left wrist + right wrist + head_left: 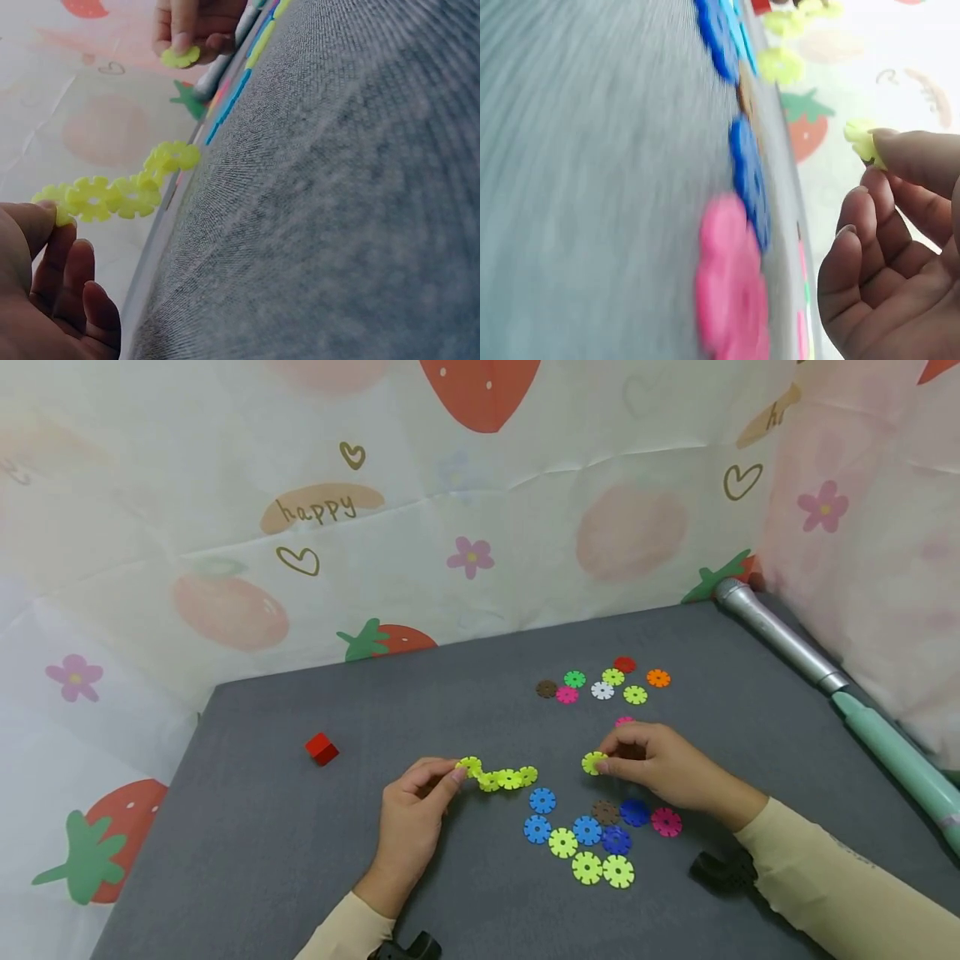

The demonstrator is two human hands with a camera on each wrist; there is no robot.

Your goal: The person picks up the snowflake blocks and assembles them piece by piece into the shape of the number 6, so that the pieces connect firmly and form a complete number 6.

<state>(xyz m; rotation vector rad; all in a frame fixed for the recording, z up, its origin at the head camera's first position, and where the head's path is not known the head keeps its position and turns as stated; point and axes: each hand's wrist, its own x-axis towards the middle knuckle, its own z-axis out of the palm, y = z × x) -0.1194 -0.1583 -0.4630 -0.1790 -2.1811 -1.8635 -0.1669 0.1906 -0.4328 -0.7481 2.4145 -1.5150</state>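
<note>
A red cube [322, 749] sits on the left of the grey cloth-covered table [247, 860]. Nearer, the left hand [411, 827] pinches a chain of yellow-green notched plastic discs [510, 779] by its left end. Rightward, loose multicoloured notched discs [587, 831] lie near, others far. The right hand [671, 772], thumb and fingertips together, pinches a single yellow-green notched disc [593, 763], apart from the chain.
</note>
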